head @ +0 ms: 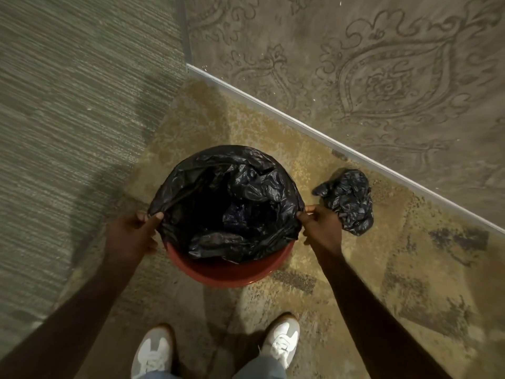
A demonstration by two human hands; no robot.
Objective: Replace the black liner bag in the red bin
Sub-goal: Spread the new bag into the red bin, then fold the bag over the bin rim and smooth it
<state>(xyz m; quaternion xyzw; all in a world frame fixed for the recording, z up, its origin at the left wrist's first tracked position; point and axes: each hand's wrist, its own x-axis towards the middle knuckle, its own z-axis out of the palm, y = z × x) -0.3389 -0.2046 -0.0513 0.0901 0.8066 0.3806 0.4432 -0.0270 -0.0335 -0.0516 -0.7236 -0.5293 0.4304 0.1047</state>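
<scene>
Nearest the wearer, two white shoes (282, 341) stand on the patterned carpet (341, 283), toes toward the red bin (226, 274). Only the bin's near wall shows; the rest is covered by the black liner bag (246, 192), which sits in it with its mouth spread open.

Left hand (136, 236): closed in a pinch on the bag's hem at the bin's left side, thumb and fingers gathering a fold of film. Right hand (322, 228): likewise pinched shut on the hem at the opposite side. Between the two grips the near hem hangs slack above the bare red rim, not yet folded over it; beyond the grips the far hem appears draped over the rim.

Assessment: the film is thin, light, limp and slippery, and likely to tear if stretched hard. It is best held at the hem, as now, and drawn outward and down over the rim.

Just beyond the right grip, a crumpled black bag (347, 201) lies on the carpet, clear of the bin, near the wall trim (328, 138).
</scene>
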